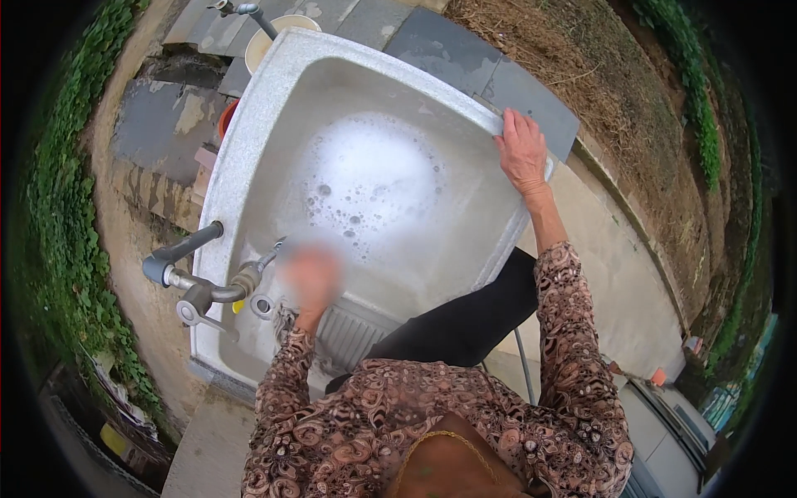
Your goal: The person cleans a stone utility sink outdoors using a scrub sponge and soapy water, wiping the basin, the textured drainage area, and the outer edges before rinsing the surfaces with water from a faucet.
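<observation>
A large speckled stone laundry sink [249, 134] stands before me, with white soap foam [373, 168] in its basin. My right hand [522, 149] rests on the far right corner of the rim, fingers over the edge. Near the tap [246, 280] is my left hand [311, 274], blurred, so its fingers and anything in them cannot be made out. The tap's metal spout tip ends right beside that hand. A ribbed washboard section [348, 330] of the sink lies below my left wrist, with grey-white cloth [284, 320] partly hidden by the forearm.
Grey pipe [187, 246] joins the tap to the sink's left rim. A drain fitting [261, 305] and a small yellow object [238, 306] sit near the tap. Behind the sink are a pale bucket [258, 50], another pipe and stone slabs [445, 56]. A reddish container [228, 118] stands at left.
</observation>
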`<control>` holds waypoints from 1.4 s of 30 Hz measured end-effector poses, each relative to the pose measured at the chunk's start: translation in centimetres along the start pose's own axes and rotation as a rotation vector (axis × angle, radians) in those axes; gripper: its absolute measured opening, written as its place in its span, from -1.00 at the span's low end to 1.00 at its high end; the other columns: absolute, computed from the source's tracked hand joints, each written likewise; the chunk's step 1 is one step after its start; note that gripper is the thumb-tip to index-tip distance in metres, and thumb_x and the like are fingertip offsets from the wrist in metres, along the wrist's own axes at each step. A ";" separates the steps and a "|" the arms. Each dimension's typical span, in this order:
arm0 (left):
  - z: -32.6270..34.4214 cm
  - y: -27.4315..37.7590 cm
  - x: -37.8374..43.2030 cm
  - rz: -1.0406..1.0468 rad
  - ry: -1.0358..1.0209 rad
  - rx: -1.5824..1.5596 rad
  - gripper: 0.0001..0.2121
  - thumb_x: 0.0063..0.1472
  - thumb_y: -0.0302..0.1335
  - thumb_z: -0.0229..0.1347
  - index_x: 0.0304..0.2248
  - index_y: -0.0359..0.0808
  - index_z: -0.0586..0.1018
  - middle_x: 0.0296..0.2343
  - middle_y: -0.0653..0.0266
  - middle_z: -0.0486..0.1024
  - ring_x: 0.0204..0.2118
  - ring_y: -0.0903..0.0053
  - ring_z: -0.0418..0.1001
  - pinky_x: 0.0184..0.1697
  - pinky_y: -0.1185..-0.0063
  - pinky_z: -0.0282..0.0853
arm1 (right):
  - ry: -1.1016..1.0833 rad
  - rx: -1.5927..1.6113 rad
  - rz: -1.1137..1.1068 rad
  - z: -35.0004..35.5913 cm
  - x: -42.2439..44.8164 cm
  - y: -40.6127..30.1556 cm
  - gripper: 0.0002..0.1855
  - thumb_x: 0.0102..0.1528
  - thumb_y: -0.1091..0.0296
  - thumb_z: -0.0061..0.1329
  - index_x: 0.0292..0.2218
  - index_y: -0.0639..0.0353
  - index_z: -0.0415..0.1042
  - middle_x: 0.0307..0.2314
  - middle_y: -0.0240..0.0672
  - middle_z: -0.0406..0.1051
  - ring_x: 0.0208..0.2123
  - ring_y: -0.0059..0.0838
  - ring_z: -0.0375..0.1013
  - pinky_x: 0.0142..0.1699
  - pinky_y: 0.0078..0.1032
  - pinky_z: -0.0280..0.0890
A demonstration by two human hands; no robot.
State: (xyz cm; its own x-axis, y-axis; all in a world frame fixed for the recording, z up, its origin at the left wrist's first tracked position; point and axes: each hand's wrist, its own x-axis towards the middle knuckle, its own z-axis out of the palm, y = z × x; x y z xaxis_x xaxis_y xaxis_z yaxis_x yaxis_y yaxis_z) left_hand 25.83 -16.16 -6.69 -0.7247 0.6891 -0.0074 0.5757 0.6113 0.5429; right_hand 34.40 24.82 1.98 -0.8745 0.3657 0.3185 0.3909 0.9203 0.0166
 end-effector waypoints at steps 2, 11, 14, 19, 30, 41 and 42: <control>-0.5 1.3 -0.3 -0.034 -0.001 0.018 -0.75 0.03 -0.46 -0.01 -0.27 -0.36 0.40 -0.34 0.09 0.35 -0.27 0.30 0.30 -0.19 0.40 0.19 | 0.012 0.022 -0.084 0.9 2.1 -1.1 -0.39 -0.22 0.34 0.05 -0.10 0.21 0.17 -0.21 -0.31 0.25 -0.21 -0.28 0.22 -0.23 -0.40 0.18; -0.1 4.4 -3.0 -0.174 -0.224 -0.026 -0.69 0.06 -0.42 -0.03 -0.19 -0.34 0.36 -0.27 0.11 0.35 -0.20 0.34 0.30 -0.12 0.44 0.19 | 0.131 0.202 -0.270 5.4 14.6 -13.6 -0.46 -0.17 0.28 0.01 -0.12 0.17 0.21 -0.14 -0.29 0.22 -0.16 -0.34 0.22 -0.27 -0.42 0.17; 0.7 5.1 -4.2 -0.219 -0.268 -0.113 -0.69 0.09 -0.41 -0.06 -0.16 -0.33 0.35 -0.25 0.13 0.34 -0.19 0.35 0.30 -0.09 0.46 0.18 | 0.110 0.277 -0.231 6.4 18.6 -17.3 -0.59 -0.11 0.28 -0.05 -0.17 0.13 0.23 -0.15 -0.32 0.23 -0.14 -0.33 0.21 -0.24 -0.37 0.18; 0.0 6.4 -3.3 -0.219 -0.188 -0.101 -0.72 0.08 -0.41 -0.07 -0.19 -0.32 0.37 -0.27 0.14 0.36 -0.21 0.37 0.31 -0.12 0.46 0.20 | -0.004 0.356 -0.268 6.7 22.3 -20.7 -0.55 -0.06 0.25 -0.13 -0.12 0.22 0.18 -0.07 -0.12 0.10 -0.07 -0.20 0.12 -0.19 -0.18 0.17; 1.1 4.3 -0.9 -0.225 -0.171 0.033 -0.70 0.07 -0.41 -0.04 -0.18 -0.32 0.34 -0.26 0.14 0.33 -0.20 0.36 0.29 -0.12 0.43 0.17 | 0.005 0.238 -0.367 7.7 17.9 -11.8 -0.71 -0.07 0.31 -0.10 -0.24 0.08 0.27 -0.22 -0.41 0.27 -0.16 -0.30 0.21 -0.19 -0.36 0.19; 2.1 -2.3 1.8 -0.037 -0.067 0.151 -0.62 0.07 -0.39 -0.02 -0.10 -0.31 0.27 -0.18 0.12 0.27 -0.11 0.32 0.22 -0.03 0.40 0.09 | 0.005 0.109 -0.092 2.9 3.6 -1.0 -0.52 -0.17 0.34 0.02 -0.17 0.10 0.21 -0.21 -0.40 0.25 -0.17 -0.27 0.21 -0.21 -0.34 0.20; 2.1 -2.8 1.9 -0.018 -0.064 0.161 -0.61 0.08 -0.39 -0.02 -0.09 -0.31 0.27 -0.17 0.11 0.26 -0.11 0.32 0.21 -0.03 0.39 0.08 | -0.020 0.104 -0.043 2.2 2.2 -0.3 -0.49 -0.18 0.37 0.02 -0.14 0.10 0.19 -0.19 -0.35 0.24 -0.16 -0.26 0.19 -0.18 -0.34 0.18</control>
State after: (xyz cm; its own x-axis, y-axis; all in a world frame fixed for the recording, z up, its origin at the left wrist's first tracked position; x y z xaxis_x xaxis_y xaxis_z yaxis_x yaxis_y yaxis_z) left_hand 23.59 -15.77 -9.99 -0.7125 0.6979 -0.0723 0.6201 0.6745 0.4007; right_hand 31.71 25.67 0.61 -0.8956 0.3276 0.3010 0.3221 0.9442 -0.0692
